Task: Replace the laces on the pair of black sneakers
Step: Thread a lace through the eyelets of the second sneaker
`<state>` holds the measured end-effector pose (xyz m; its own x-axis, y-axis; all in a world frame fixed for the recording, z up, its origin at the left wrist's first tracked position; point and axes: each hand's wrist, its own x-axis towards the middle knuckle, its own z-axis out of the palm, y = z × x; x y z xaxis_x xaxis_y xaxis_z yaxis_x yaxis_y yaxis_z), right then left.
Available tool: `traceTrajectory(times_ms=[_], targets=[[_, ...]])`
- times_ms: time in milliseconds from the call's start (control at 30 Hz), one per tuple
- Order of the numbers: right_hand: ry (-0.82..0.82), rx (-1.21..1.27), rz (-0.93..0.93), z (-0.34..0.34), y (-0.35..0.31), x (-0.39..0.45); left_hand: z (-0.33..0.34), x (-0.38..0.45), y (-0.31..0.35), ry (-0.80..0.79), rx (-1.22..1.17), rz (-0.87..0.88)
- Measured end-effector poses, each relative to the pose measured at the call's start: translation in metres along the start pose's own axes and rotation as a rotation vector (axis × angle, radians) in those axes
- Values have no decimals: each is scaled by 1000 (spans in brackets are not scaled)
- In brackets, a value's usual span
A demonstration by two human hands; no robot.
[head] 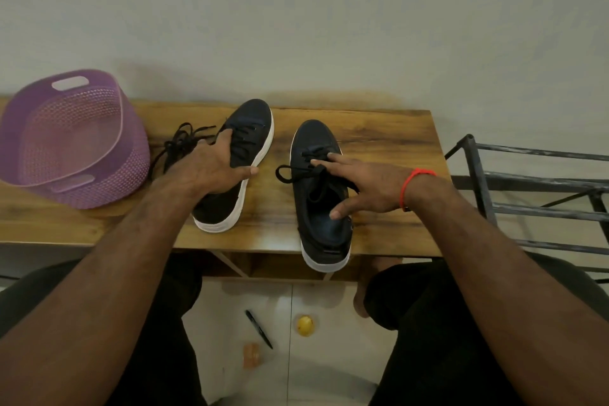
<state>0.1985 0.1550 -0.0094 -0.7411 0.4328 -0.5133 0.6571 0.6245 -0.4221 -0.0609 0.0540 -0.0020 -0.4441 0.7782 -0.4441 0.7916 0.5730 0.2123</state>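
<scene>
Two black sneakers with white soles lie on a wooden table [389, 142], toes pointing away from me. My left hand [211, 168] grips the left sneaker [253, 122] across its middle, thumb on the right sole edge and fingers on the left side. My right hand [369, 188] hovers spread over the right sneaker [314, 138], fingertips touching its black laces and thumb above the shoe's opening. That shoe's heel overhangs the table's front edge. A loose bundle of black laces [178, 145] lies left of the left sneaker.
A purple woven plastic basket [75, 142] stands tilted at the table's left end. A dark metal rack [534, 181] stands to the right of the table. On the floor between my knees lie a black pen [258, 328] and a small yellow object [305, 325].
</scene>
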Motion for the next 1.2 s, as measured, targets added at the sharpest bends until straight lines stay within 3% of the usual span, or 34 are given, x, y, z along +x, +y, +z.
traceTrajectory(times_ms=[600,867,1200], targets=[[266,210,59,0,-4,13,14,-3,17,83,-16,120],[344,364,121,0,-1,22,27,-2,26,142,-226,199],[476,347,139,4,-1,32,35,3,28,142,-363,282]])
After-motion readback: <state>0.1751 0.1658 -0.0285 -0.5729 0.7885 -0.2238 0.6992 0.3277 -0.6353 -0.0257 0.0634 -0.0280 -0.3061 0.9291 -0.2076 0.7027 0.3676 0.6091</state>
